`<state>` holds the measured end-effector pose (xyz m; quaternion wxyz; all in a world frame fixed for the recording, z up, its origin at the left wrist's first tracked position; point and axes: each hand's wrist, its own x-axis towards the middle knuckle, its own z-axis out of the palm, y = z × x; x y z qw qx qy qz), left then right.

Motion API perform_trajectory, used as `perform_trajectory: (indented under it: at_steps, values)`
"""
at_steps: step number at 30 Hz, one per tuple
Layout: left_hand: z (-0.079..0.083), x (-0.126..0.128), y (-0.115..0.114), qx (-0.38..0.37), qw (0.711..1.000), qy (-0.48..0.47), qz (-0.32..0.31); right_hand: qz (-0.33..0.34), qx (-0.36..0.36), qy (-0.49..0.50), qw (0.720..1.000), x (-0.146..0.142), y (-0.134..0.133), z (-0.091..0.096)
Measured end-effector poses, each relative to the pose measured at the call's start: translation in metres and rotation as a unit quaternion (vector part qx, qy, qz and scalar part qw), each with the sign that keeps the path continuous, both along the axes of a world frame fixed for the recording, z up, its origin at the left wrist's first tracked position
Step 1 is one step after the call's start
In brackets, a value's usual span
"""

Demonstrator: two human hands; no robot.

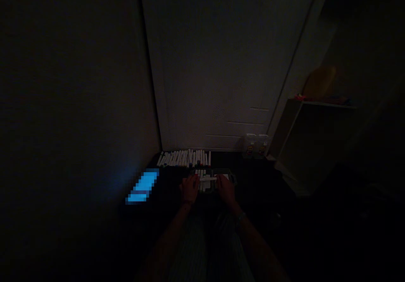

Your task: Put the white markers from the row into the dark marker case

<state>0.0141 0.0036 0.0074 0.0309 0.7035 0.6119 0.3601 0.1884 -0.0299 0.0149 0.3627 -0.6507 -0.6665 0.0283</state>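
A white marker (208,179) lies crosswise between my two hands, over an open clear case (234,178). My left hand (189,188) is closed on its left end, and my right hand (225,189) pinches the right end. Inside the left half of the case, several white markers (200,173) stand side by side, partly hidden by the hands. Behind the case, a long row of white markers (180,158) with coloured ends lies on the dark table (253,189). The dim light hides finer detail of the fingers.
A glowing, pixelated screen (143,186) lies at the table's left. Two clear packages (255,146) stand at the back right against the pale wall panel (221,62). To the right rises a box-like cabinet (316,142) with a yellowish object (320,81) on top.
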Motion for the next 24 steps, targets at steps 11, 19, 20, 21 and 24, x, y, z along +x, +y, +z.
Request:
perform_trajectory:
  at_steps: [11,19,20,21,24]
  values:
    - [0.0032,-0.0005,-0.0013,-0.029,1.0,-0.008,-0.003,-0.013,-0.001,-0.007,1.0,-0.0016,0.0012,0.0019]
    - [0.0047,-0.0013,-0.0019,-0.034,0.999,0.0,-0.008,0.008,0.009,0.017,1.0,-0.0016,-0.0015,0.0052]
    - [0.0043,-0.0013,-0.0017,-0.033,0.999,0.001,-0.006,0.011,0.011,0.022,1.0,-0.0015,-0.0017,0.0055]
    - [0.004,-0.0012,-0.0017,-0.031,1.0,0.0,-0.005,0.013,0.012,0.027,0.999,-0.0015,-0.002,0.0058]
    - [0.0038,-0.0007,-0.0023,-0.025,1.0,0.0,-0.003,0.014,0.001,0.035,0.999,-0.0017,-0.0022,0.006]
